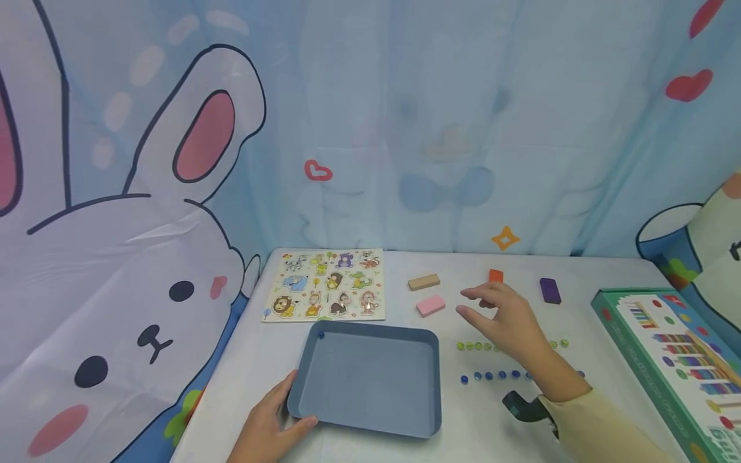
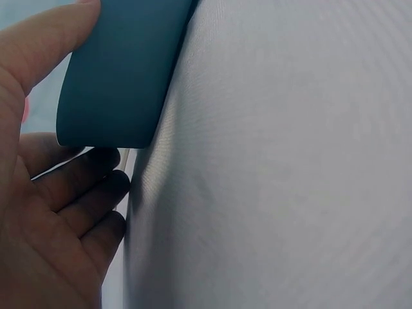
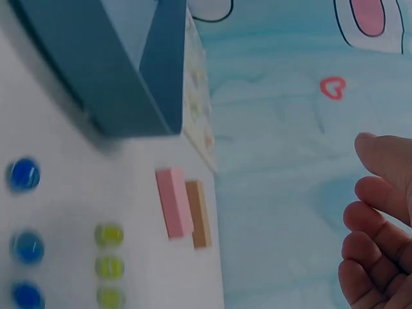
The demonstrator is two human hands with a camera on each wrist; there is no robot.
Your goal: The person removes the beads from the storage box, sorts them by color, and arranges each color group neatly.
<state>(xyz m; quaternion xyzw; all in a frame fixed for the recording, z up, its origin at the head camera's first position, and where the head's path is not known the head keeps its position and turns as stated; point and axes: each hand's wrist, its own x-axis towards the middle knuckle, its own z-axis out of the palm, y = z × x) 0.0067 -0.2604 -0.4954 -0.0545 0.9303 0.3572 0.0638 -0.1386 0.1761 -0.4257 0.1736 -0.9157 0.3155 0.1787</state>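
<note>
A blue-grey tray [image 1: 370,379] lies on the table with one dark blue marble [image 1: 321,335] at its far left corner. My left hand [image 1: 269,418] holds the tray's near left corner, fingers along the left side and thumb at the front wall; the left wrist view shows the thumb on the wall [image 2: 122,77]. My right hand [image 1: 512,325] is in the air right of the tray, thumb and bent fingers apart with nothing between them. It partly covers a row of yellow-green marbles [image 1: 469,346] and an orange block [image 1: 496,275]. Nearer me runs a row of blue marbles [image 1: 489,375].
An animal puzzle board [image 1: 301,289] lies behind the tray. A tan block [image 1: 424,282], a pink block [image 1: 431,306] and a purple block [image 1: 550,290] stand toward the back. A green-sided game box [image 1: 666,360] is at the right. A dark curved object [image 1: 523,408] is by the right sleeve.
</note>
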